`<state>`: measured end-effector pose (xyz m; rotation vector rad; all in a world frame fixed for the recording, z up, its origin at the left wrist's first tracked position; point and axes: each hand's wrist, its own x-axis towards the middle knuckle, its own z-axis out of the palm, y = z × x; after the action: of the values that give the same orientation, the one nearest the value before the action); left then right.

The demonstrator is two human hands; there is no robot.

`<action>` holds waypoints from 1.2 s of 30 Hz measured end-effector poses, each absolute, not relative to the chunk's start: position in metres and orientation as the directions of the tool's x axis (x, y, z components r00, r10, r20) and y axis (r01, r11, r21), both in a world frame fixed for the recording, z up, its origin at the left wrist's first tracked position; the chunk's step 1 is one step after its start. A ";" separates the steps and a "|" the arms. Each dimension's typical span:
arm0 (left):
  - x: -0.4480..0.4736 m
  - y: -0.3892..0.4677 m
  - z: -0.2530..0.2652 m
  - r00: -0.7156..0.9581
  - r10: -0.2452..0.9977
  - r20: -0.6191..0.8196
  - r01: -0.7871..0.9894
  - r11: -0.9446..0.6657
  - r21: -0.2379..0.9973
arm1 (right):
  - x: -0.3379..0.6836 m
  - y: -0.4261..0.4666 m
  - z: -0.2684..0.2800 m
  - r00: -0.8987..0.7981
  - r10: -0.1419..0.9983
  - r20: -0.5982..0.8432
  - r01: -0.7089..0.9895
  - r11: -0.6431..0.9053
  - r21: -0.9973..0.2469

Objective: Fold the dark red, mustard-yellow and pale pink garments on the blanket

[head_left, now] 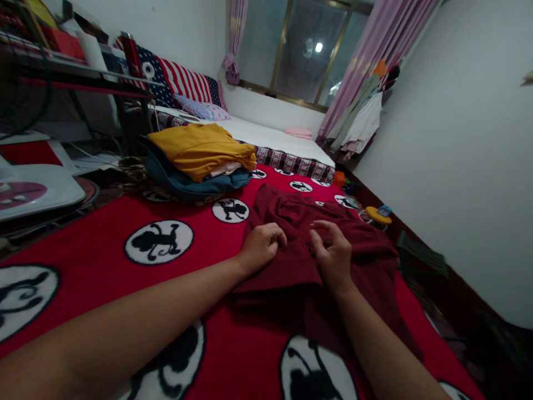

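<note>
A maroon garment (293, 272) lies loosely spread and wrinkled on a red blanket (100, 233) printed with black figures in white circles. Whether it is a top or trousers I cannot tell. My left hand (262, 247) rests at the garment's left part, its fingers curled down and closed on the cloth; the fingertips are partly hidden. Over the right part, my right hand (334, 253) is held with thumb and forefinger apart and no cloth visible between them. The garment's near edge crosses below both hands, with a dark shadow under it.
Folded clothes, a mustard one (195, 147) over a teal one (175, 180), are stacked at the far left of the blanket. Behind stands a white-topped bed (258, 128). A cluttered desk (83, 69) is at left, a yellow stool (378, 215) at right.
</note>
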<state>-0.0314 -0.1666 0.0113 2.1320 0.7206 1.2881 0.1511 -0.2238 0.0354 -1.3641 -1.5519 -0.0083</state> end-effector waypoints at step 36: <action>-0.024 -0.175 0.010 0.710 0.529 0.465 0.356 -0.839 0.411 | 0.225 -0.057 0.065 0.374 0.837 0.399 0.927 -0.321 -0.195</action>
<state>-0.0242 -0.1755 0.0101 2.6270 0.6973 0.8454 0.2254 -0.0573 0.0653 -2.2526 -1.5335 -0.3160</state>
